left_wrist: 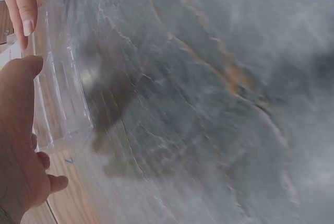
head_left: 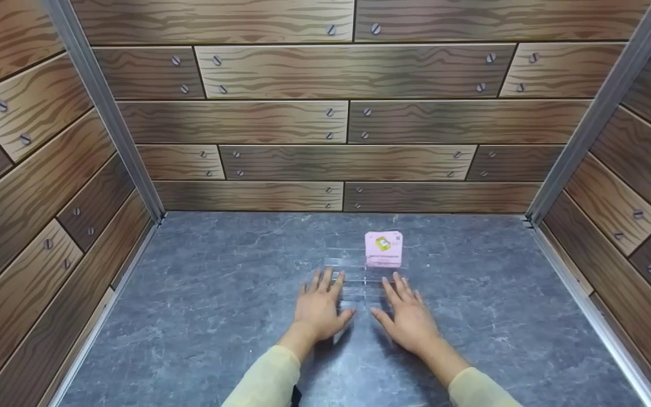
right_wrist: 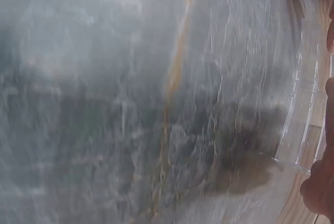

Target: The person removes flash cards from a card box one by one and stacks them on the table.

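A clear plastic stepped rack (head_left: 354, 291) with several narrow tiers sits on the floor panel between my hands. In its rear right section stands a pink square packet (head_left: 383, 249) with a yellow picture and small print, too small to read. My left hand (head_left: 319, 310) lies at the rack's left side, fingers extended forward, thumb spread inward. On the other side, my right hand (head_left: 410, 319) mirrors it, fingers stretched towards the packet but apart from it. The left wrist view shows the rack's tiers (left_wrist: 62, 88) beside the hand; whether the fingertips touch them I cannot tell.
The grey marbled surface (head_left: 218, 316) spreads around the rack. Wood-patterned walls (head_left: 325, 121) enclose it at the back and both sides, with metal strips (head_left: 597, 107) along the corners.
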`<state>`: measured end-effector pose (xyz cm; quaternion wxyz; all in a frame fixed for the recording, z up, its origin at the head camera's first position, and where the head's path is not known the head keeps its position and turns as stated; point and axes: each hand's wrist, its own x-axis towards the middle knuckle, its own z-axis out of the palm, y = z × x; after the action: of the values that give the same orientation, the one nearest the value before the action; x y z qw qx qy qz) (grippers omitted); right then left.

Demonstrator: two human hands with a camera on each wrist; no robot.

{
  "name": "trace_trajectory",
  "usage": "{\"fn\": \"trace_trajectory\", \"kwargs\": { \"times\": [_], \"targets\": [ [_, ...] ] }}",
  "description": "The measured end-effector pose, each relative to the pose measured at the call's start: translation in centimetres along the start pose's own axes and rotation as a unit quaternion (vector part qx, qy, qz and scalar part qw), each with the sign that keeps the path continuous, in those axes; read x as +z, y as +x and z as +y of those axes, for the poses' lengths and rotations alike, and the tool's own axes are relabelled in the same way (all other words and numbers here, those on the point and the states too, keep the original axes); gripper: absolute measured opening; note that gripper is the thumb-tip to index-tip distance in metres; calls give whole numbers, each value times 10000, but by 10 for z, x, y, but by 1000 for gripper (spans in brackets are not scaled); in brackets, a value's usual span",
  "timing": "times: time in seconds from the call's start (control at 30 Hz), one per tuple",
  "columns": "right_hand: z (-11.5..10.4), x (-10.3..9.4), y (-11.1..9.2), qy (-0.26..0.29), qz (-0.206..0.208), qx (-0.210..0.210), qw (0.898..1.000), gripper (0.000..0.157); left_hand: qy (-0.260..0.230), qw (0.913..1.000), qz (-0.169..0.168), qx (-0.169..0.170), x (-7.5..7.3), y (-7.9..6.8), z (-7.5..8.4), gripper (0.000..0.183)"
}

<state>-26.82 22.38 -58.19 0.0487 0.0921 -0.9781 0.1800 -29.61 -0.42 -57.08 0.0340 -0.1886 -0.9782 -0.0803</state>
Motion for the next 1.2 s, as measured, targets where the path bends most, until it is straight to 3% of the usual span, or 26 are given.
{"fn": "trace_trajectory", "kwargs": {
  "times": [0.47, 1.2],
  "targets": [
    [-23, 9, -15, 136, 176, -205, 9995, 76, -129, 9997, 189, 8, 2, -32, -17, 85],
    [-46, 12, -40, 163, 73, -266, 9995, 77, 201, 9992, 348, -80, 6, -69, -23, 84]
  ]
}}
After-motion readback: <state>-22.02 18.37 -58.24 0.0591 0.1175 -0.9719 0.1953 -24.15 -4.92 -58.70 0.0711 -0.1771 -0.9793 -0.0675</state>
